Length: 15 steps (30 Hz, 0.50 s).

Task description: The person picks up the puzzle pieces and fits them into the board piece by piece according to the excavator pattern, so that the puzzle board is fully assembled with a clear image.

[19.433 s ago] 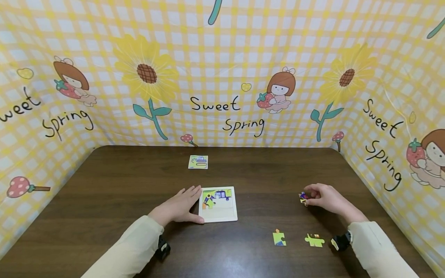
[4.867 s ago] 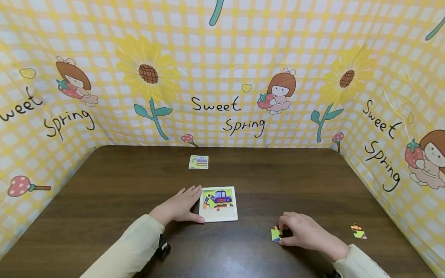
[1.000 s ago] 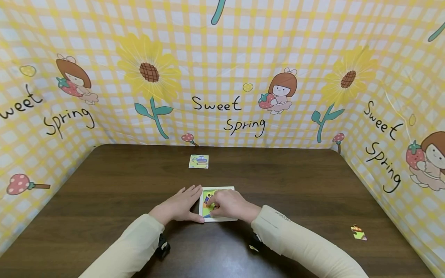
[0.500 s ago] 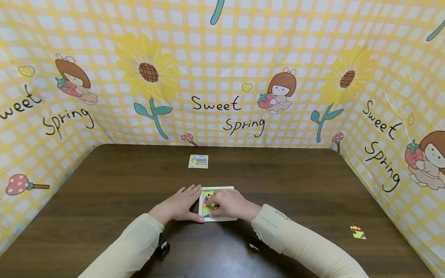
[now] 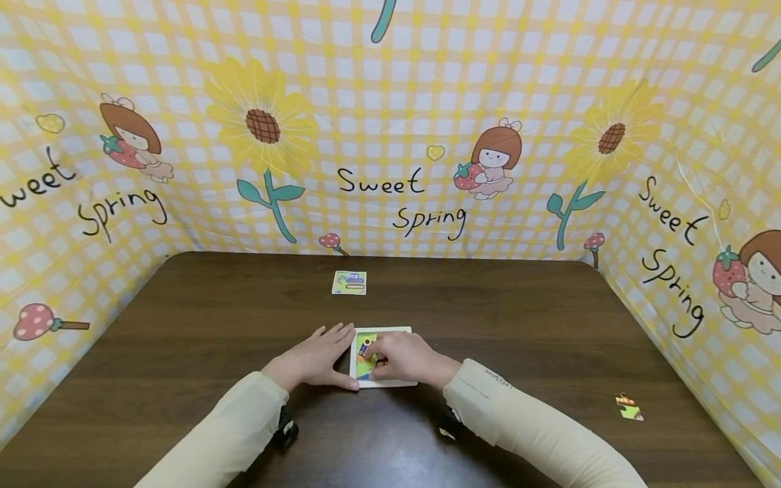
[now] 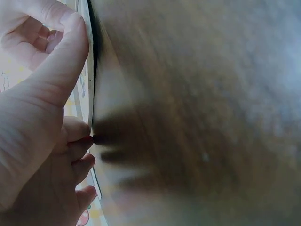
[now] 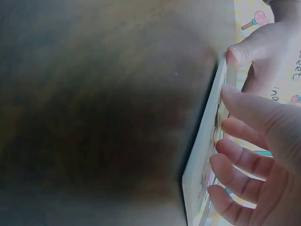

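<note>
A white-framed jigsaw tray [image 5: 390, 330] lies mid-table, with a picture of a purple digger among its pieces. My left hand [image 5: 314, 359] rests along the frame's left side, fingers straight, thumb at the near corner. Over the tray bends my right hand [image 5: 407, 359], hiding its middle and right part. Its thumb and fingertips pinch a green and blue puzzle piece [image 5: 366, 372] low down at the tray's left corner. In the right wrist view the right thumb [image 7: 240, 101] and bent fingers come down onto the tray, close to the left thumb.
One loose puzzle piece [image 5: 629, 409], yellow-green with orange, lies far off to the right on the brown table [image 5: 488, 305]. Behind the tray is a small picture card [image 5: 349, 282] showing a digger. A checked yellow cloth [image 5: 390, 88] closes off the back and sides.
Over the longer span, more pieces have come into the tray. The right hand took the green and blue piece from the right to the tray's near-left corner. Over the last second, both hands stay put.
</note>
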Motion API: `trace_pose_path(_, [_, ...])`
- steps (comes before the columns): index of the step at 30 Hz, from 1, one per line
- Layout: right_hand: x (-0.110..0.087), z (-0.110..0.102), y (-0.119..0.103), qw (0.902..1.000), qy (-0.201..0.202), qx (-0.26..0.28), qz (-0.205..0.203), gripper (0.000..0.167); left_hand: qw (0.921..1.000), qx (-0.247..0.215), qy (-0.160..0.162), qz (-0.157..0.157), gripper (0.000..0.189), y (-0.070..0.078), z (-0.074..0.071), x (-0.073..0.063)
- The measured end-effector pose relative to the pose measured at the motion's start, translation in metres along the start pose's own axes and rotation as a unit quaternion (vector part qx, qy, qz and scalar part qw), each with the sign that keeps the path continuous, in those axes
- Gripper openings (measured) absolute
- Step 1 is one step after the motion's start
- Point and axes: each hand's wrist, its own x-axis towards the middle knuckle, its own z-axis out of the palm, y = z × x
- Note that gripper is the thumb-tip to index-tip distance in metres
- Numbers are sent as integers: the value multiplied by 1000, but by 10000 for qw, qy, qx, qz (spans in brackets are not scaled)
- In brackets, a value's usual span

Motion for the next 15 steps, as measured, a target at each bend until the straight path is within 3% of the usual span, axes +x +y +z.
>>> trace_pose_path(15, [0,2,-3,9991,138,-148,-379,17,9999,84,-1,56,100,1,-1,0])
